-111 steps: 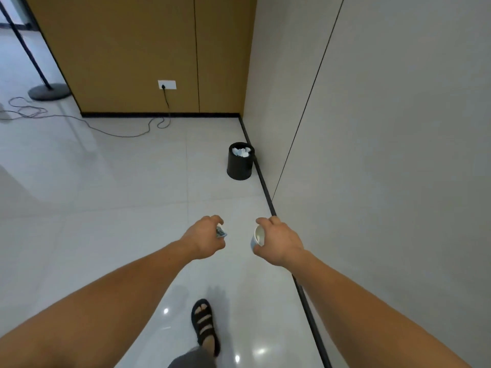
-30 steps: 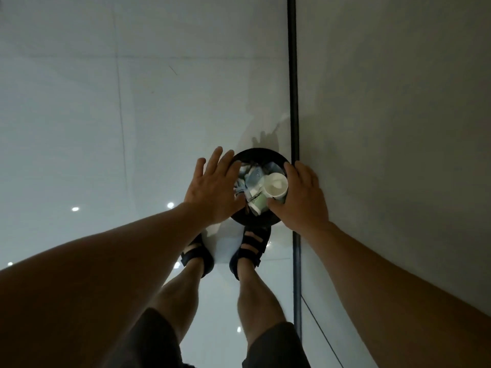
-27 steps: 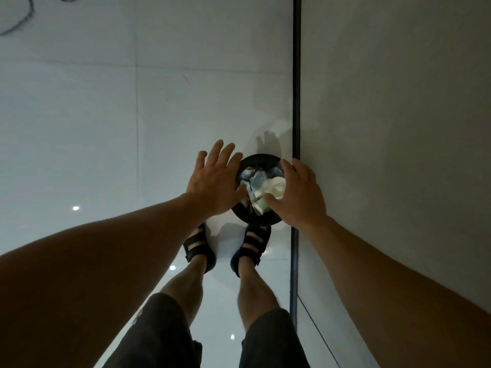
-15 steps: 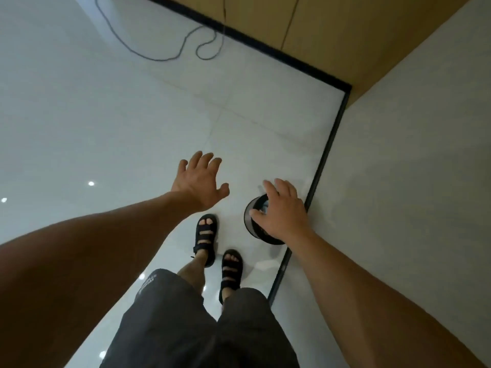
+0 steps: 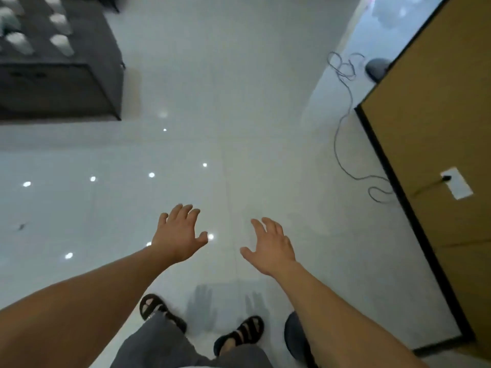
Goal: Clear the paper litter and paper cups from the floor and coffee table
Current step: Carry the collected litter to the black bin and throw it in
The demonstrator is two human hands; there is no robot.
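Glossy white floor (image 5: 239,102) runs ahead to a dark worktop (image 5: 87,35) at the far upper left, where white paper cups (image 5: 62,45) stand. Left hand (image 5: 180,235) and right hand (image 5: 271,248) hover, each grip spread wide and empty. The left is the nearer, though well apart from the cups.

Both bare forearms reach forward; the left hand (image 5: 179,233) and right hand (image 5: 271,247) spread empty, palms down.
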